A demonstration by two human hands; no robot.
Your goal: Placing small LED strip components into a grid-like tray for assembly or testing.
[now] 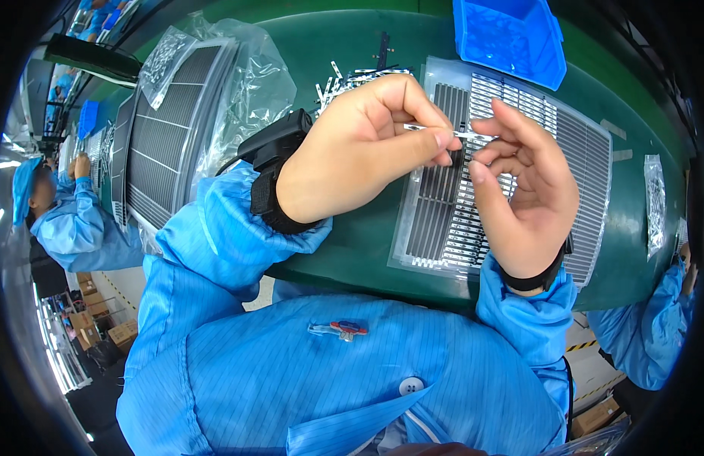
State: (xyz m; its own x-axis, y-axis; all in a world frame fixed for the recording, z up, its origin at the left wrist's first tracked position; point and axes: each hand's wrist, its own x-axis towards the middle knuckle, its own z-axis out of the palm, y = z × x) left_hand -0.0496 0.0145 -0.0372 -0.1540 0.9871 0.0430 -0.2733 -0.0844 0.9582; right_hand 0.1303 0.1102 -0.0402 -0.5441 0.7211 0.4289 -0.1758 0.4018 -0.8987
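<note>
My left hand (374, 144) is closed in a pinch on a small white strip with dark marks (414, 128), held above the tray sheet. Part of the strip is hidden by the thumb and fingertips. Just to the right, my right hand (528, 182) has its fingers bent and spread, the thumb apart from them. Its fingertips are close to the strip's end; whether they touch it I cannot tell. Below both hands lies a clear-edged sheet (431, 209) with rows of dark strips, and a band of white marked strips (464, 220) down its middle.
A blue bin (511, 38) stands at the far right. Loose black and white strips (333, 87) are heaped beyond my left hand. Stacked sheets (169, 125) and clear plastic bags (253, 91) lie at left, a bagged bundle (654, 205) at right. Blue-clad co-workers sit on both sides.
</note>
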